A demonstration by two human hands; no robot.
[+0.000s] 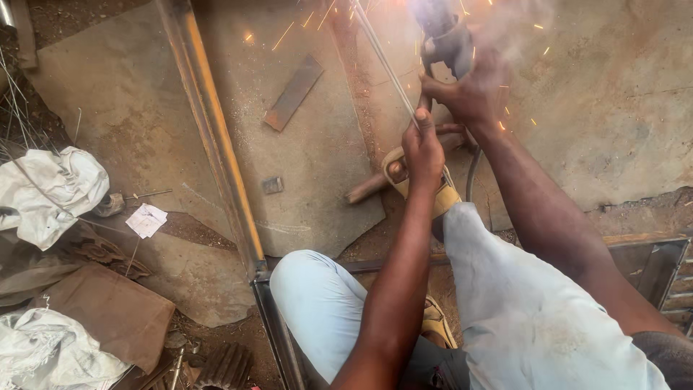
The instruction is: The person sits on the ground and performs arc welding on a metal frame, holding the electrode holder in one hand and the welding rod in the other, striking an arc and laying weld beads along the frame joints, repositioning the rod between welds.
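I squat over a metal frame on rusty steel sheets. My right hand [469, 90] grips the dark handle of an electrode holder [444, 40] at the top, where sparks and smoke fly. My left hand [422, 148] pinches a thin grey welding rod [386, 61] that slants up to the left. A cable [473, 170] hangs below the right hand. Under the left hand shows a foot in a yellow sandal [444, 198]. A second sandal [437, 321] shows between my pale trousers.
A long steel bar [216, 141] of the frame runs from the top to a corner near my knee. A flat metal strip [292, 92] and a small block [272, 185] lie on the sheet. White rags [50, 191], cardboard [108, 310] and scrap lie left.
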